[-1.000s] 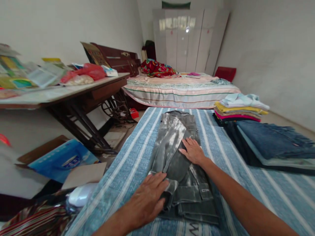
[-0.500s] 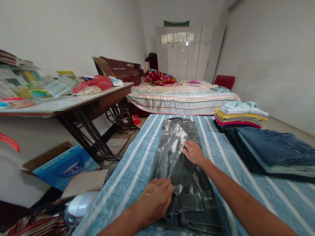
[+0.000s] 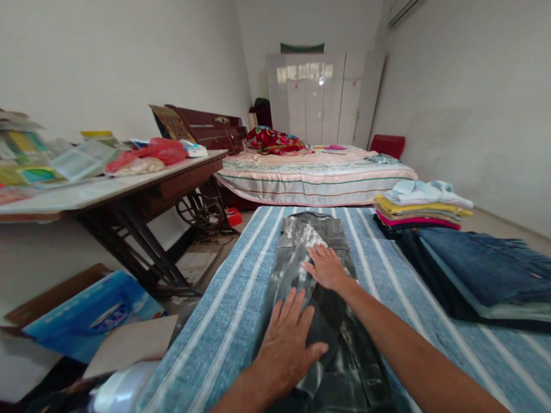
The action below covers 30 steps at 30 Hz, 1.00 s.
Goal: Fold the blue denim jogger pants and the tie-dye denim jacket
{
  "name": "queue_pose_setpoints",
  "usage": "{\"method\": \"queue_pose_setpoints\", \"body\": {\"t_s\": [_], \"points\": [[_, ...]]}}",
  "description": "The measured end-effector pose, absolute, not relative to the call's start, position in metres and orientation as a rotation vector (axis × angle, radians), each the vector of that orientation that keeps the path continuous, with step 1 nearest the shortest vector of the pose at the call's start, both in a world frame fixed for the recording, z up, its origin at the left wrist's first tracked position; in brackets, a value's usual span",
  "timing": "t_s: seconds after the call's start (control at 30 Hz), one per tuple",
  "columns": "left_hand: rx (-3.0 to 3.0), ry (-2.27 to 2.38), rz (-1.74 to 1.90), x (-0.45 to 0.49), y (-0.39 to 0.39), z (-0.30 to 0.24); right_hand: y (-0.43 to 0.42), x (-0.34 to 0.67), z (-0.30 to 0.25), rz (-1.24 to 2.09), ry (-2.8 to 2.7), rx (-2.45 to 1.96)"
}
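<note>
A pair of dark grey, faded trousers (image 3: 331,327) lies lengthwise on the blue striped cloth (image 3: 235,287) in front of me, its waistband at the far end. One leg is laid over the other part. My left hand (image 3: 289,338) rests flat on the near half of the trousers, fingers spread. Farther up, my right hand (image 3: 326,267) lies on the pale faded patch, its fingers stretched out. Neither hand grips the fabric. My left forearm covers part of the near end.
To the right lie folded jeans (image 3: 486,269) and a stack of folded clothes (image 3: 424,209). A sewing-machine table (image 3: 172,178) with bags and boxes stands left, above a blue carton (image 3: 99,315). Beyond is a bed (image 3: 310,180) with a red floral bundle (image 3: 278,140).
My left hand has let go of the trousers' near edge and opened flat on them. My right hand has slid slightly left over the fabric. The view has shifted a little.
</note>
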<state>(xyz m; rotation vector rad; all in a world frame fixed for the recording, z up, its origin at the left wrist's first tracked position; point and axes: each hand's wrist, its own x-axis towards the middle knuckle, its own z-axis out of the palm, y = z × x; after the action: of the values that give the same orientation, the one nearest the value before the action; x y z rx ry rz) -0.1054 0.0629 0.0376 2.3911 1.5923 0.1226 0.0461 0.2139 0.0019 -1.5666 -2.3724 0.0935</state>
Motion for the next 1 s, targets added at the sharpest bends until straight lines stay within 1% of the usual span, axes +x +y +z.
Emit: {"method": "queue_pose_setpoints", "body": {"t_s": [0.1,0.27,0.37,0.5,0.67,0.73,0.8,0.9,1.0], "points": [[2.339,1.6,-0.008,-0.105,0.068,0.02,0.235,0.041,-0.004,0.102,-2.362,-1.574],[2.374,1.616,-0.08,-0.116,0.073,0.001,0.251,0.042,-0.028,0.201,-2.366,-1.621],[2.473,1.584,-0.037,-0.124,0.078,-0.015,0.255,0.042,-0.03,0.24,-2.367,-1.627],[2.681,1.608,0.106,-0.135,0.081,-0.045,0.275,0.035,-0.017,0.256,-2.356,-1.63],[2.755,1.751,0.108,-0.134,0.079,-0.071,0.311,0.025,-0.016,0.296,-2.376,-1.623],[2.74,1.777,0.098,-0.132,0.079,-0.071,0.318,0.025,-0.023,0.329,-2.381,-1.647],[2.723,1.688,0.065,-0.132,0.08,-0.064,0.321,0.026,-0.028,0.342,-2.38,-1.662],[2.622,1.549,-0.007,-0.13,0.081,-0.042,0.321,0.028,-0.027,0.341,-2.38,-1.667],[2.468,1.546,-0.054,-0.123,0.08,-0.018,0.309,0.033,-0.017,0.308,-2.379,-1.656]]}}
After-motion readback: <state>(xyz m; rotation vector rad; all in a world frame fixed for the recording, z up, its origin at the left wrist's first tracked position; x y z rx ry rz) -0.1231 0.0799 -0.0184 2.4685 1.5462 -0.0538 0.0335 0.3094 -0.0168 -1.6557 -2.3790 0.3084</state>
